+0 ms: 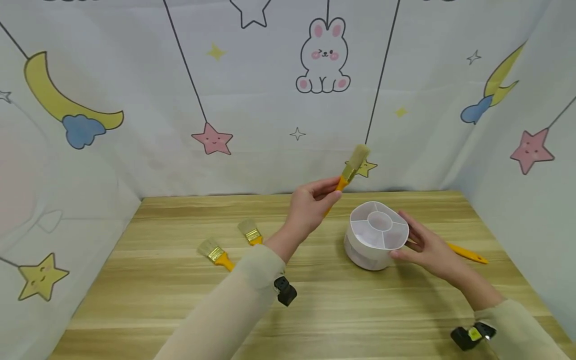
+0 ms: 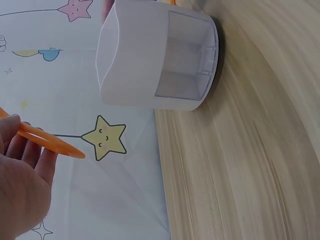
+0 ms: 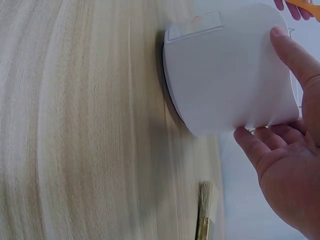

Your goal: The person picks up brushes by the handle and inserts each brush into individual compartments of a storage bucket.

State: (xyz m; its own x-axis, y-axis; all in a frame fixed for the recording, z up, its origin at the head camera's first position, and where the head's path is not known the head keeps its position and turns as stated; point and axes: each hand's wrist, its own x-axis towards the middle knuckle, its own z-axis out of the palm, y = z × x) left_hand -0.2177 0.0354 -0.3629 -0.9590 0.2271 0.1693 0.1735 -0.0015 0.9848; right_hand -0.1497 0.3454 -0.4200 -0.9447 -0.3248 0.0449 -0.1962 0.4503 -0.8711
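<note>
Organizer [image 1: 362,249] shows compartments [image 1: 369,233] in head view only.

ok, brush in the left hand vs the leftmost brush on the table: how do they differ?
Support: held brush is in the left hand, above the table; leftmost brush lies on it.
Pose: held brush slants bristles-up; leftmost brush lies flat.
Occlusion: left hand covers part of the held brush's handle; left sleeve hides the leftmost brush's handle end.
Shared: orange handles, gold-coloured bands, pale bristles.
</note>
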